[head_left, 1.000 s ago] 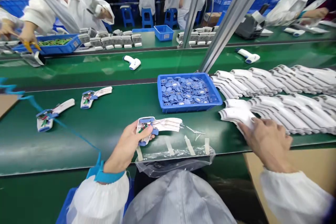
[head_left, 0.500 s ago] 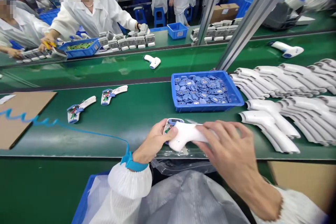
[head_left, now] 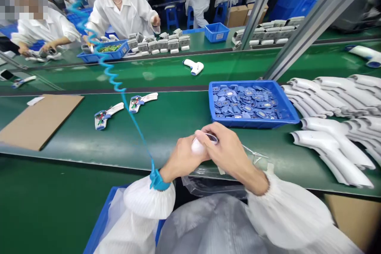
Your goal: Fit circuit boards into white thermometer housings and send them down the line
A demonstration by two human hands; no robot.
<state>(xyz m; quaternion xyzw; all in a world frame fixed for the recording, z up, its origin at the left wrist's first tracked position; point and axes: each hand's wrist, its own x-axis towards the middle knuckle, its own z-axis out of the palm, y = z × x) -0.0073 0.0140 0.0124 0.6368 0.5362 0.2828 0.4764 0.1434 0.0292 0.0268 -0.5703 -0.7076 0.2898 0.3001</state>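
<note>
Both my hands close round one white thermometer body (head_left: 198,145) at the near edge of the green belt (head_left: 166,121). My left hand (head_left: 182,159) grips it from the left, a blue wrist strap (head_left: 157,180) on that wrist. My right hand (head_left: 226,151) wraps over its top, hiding most of it. A blue tray of small blue parts (head_left: 251,103) sits just beyond my hands. White shell halves (head_left: 330,147) lie in rows to the right. Two open half-assemblies (head_left: 107,114) (head_left: 143,101) lie to the left.
A clear plastic bag (head_left: 214,184) hangs over the belt edge by my lap. A cardboard sheet (head_left: 41,121) lies far left. A coiled blue cord (head_left: 113,75) rises from my wrist. Co-workers in white coats work across the far belt, by a tray (head_left: 104,52) and finished units (head_left: 159,43).
My right hand took a white shell from the rows on the right and brought it onto the half-assembly in my left hand. Now both hands close tightly round the joined piece.
</note>
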